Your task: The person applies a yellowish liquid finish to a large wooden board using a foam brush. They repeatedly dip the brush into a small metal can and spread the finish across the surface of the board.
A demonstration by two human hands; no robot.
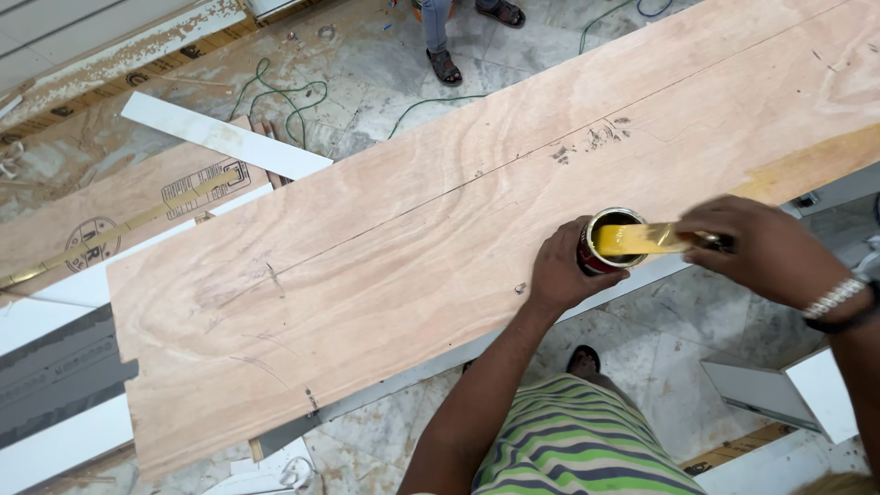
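1. Where the near edge of the long plywood board [412, 247] meets open air, left hand [561, 275] wrapped around a small red can [605, 243], fingers curled on its left side, gripping it.
2. Can upright on the board's near edge, right of centre, lid off, thick yellow glue showing inside.
3. Right hand [765, 249] closed around the handle of a flat spreader [646, 238], blade coated yellow and lying across the can's open mouth, touching the rim.
4. Beaded bracelet [832, 298] and a dark band on the right wrist.
5. Board running diagonally from near left to far right, pale pink-brown grain, a thin pencil line along its length, some dark smudges far of the can.
6. Yellowish glue patch [807, 165] on the board's right end, just far of the right hand.
7. Striped green, white and purple shirt [577, 440] below, at the near edge.
8. Marble floor [385, 92] beyond the board, dusty, with a green cable [284, 96] looping over it.
9. White strip [225, 137] lying far left, beside a brown printed cardboard sheet [101, 211].
10. Another person's sandalled feet [445, 64] at the far edge, well apart from the hands.
11. White panels [816, 390] on the floor at near right.
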